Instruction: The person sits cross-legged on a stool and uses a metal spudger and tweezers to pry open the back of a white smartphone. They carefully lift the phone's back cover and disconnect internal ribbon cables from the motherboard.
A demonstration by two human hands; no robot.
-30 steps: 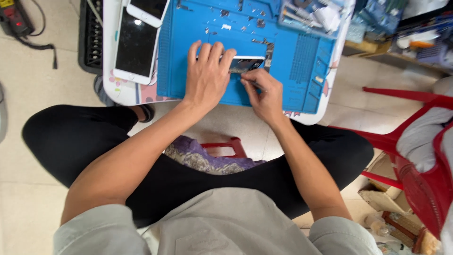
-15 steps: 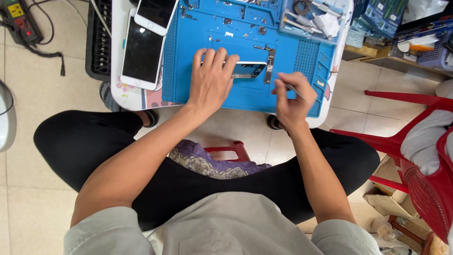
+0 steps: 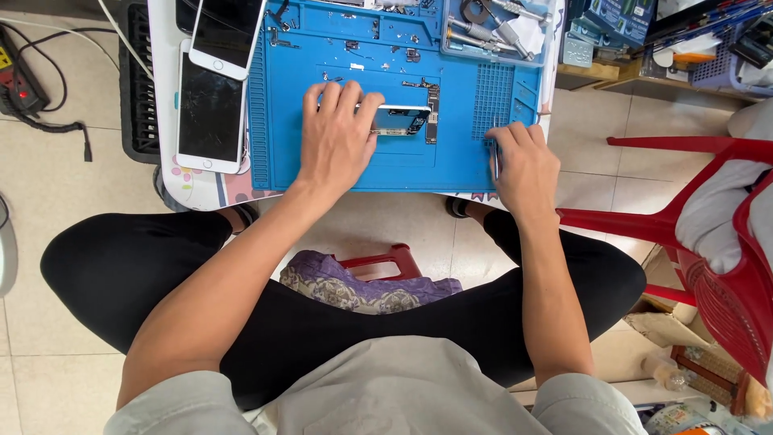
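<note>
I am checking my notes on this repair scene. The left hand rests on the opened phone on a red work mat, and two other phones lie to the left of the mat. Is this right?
Not quite: the work mat is blue, not red, as the head view shows. The rest stands: the left hand rests on the opened phone, and two other phones lie left of the mat.

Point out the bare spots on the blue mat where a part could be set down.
Free: the mat's near strip between the left hand and right hand, and its left margin beside the cracked phone. Crowded: the far edge with small parts and the tool tray.
</note>
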